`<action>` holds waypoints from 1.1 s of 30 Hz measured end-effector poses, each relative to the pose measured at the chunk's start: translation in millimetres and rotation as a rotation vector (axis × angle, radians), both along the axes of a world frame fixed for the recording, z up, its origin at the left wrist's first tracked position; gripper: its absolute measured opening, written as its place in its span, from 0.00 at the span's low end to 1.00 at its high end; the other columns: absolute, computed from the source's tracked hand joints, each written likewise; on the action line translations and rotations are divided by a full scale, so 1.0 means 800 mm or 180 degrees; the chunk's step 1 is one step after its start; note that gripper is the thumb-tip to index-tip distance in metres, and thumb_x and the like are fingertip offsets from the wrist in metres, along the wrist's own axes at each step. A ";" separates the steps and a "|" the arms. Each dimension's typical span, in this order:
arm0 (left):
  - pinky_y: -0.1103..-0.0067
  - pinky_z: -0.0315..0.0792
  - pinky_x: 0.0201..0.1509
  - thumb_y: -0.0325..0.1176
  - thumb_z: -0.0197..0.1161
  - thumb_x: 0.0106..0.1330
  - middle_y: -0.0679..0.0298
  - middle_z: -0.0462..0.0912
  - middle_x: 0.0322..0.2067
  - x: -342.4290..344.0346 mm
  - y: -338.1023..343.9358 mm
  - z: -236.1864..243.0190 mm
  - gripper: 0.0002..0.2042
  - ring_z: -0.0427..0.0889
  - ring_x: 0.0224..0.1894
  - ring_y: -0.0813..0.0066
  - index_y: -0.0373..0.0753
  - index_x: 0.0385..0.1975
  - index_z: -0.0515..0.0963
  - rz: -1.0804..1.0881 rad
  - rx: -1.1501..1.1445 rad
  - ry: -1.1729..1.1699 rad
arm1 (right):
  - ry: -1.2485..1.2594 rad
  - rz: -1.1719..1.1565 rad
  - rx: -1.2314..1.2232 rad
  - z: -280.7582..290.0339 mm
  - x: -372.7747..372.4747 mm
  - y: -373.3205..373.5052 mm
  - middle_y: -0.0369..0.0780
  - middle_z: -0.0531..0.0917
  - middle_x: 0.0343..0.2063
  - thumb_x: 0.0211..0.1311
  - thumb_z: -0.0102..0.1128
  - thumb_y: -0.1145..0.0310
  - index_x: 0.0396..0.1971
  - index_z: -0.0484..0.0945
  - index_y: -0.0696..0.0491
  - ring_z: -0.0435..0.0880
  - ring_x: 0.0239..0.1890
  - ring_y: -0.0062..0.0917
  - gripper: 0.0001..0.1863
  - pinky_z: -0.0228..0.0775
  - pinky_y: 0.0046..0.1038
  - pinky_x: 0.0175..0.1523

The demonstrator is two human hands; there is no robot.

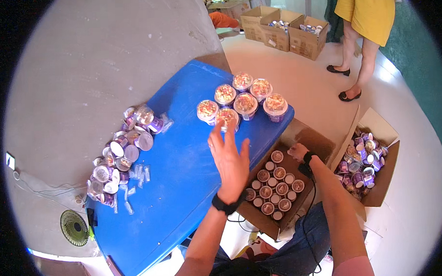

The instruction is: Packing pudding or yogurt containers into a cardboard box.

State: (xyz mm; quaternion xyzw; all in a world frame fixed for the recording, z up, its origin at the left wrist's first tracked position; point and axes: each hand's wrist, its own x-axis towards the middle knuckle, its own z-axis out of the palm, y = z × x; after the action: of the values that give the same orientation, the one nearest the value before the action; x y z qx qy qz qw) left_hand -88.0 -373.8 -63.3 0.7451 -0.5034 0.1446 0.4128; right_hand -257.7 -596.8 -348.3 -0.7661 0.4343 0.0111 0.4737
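My left hand [230,159] reaches over the blue table with its fingers apart. Its fingertips overlap the near edge of a clear-lidded cup [227,116] with colourful bits inside; whether they touch it I cannot tell. That cup belongs to a cluster of several similar cups, such as the middle one [245,103], standing upright near the table's right edge. My right hand [298,151] is down inside an open cardboard box [318,143], fingers curled. What they hold, if anything, is hidden. Upright cups [281,188] fill much of that box in rows, some showing clear tops, others white ones.
Purple-and-white cups [118,150] lie heaped on the table's [182,154] left side, beside small clear plastic pieces [143,175]. Another cardboard box [385,183] of jumbled cups stands at right. Farther off are more boxes [308,43] and a person in yellow shorts [365,13].
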 end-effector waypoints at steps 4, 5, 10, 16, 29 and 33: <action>0.63 0.61 0.62 0.21 0.65 0.51 0.51 0.61 0.61 0.038 -0.026 -0.016 0.32 0.62 0.62 0.50 0.40 0.59 0.66 0.0370 0.0164 -0.0308 | 0.0012 0.0120 0.0308 0.022 0.006 0.019 0.37 0.75 0.19 0.60 0.57 0.60 0.29 0.77 0.57 0.73 0.19 0.22 0.14 0.65 0.26 0.22; 0.62 0.60 0.64 0.20 0.65 0.51 0.51 0.60 0.62 0.044 -0.034 -0.025 0.32 0.61 0.63 0.50 0.40 0.59 0.66 0.0371 0.0257 -0.0279 | -0.0037 -0.0011 0.0519 0.018 0.001 0.018 0.37 0.76 0.18 0.60 0.58 0.60 0.28 0.77 0.56 0.73 0.19 0.22 0.13 0.64 0.26 0.22; 0.62 0.62 0.62 0.20 0.64 0.50 0.50 0.64 0.60 0.075 -0.025 -0.038 0.32 0.67 0.58 0.47 0.40 0.59 0.66 0.0530 0.0565 -0.0544 | -0.0504 -0.0099 0.0747 0.035 0.033 0.015 0.35 0.75 0.18 0.60 0.57 0.60 0.26 0.76 0.54 0.72 0.17 0.21 0.12 0.62 0.26 0.20; 0.66 0.69 0.54 0.29 0.66 0.56 0.51 0.71 0.54 -0.017 -0.006 -0.041 0.27 0.73 0.53 0.53 0.38 0.57 0.68 -0.0456 0.0456 -0.0008 | -0.1029 0.0356 0.0251 -0.018 -0.014 -0.044 0.38 0.79 0.21 0.60 0.59 0.59 0.31 0.78 0.56 0.77 0.22 0.24 0.14 0.69 0.27 0.24; 0.65 0.73 0.54 0.43 0.47 0.73 0.53 0.72 0.52 -0.027 0.047 -0.275 0.20 0.75 0.53 0.58 0.36 0.57 0.63 -0.0753 -0.0039 0.7763 | -0.0810 0.0609 0.1861 0.131 0.046 0.070 0.37 0.81 0.36 0.57 0.62 0.47 0.43 0.79 0.55 0.79 0.37 0.22 0.26 0.75 0.25 0.40; 0.67 0.71 0.54 0.45 0.46 0.73 0.55 0.73 0.52 -0.013 0.036 -0.302 0.20 0.75 0.53 0.60 0.37 0.56 0.65 -0.0616 0.0005 0.7586 | -0.0975 0.1355 0.1758 0.117 0.056 0.074 0.39 0.79 0.45 0.59 0.61 0.47 0.50 0.75 0.55 0.77 0.45 0.23 0.28 0.76 0.26 0.42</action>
State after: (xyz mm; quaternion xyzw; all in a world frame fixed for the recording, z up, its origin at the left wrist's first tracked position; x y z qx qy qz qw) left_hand -98.1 -344.8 -305.2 0.3695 0.1421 -0.6694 0.6286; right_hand -213.0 -537.2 -254.7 -0.6754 0.1703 0.1113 0.7088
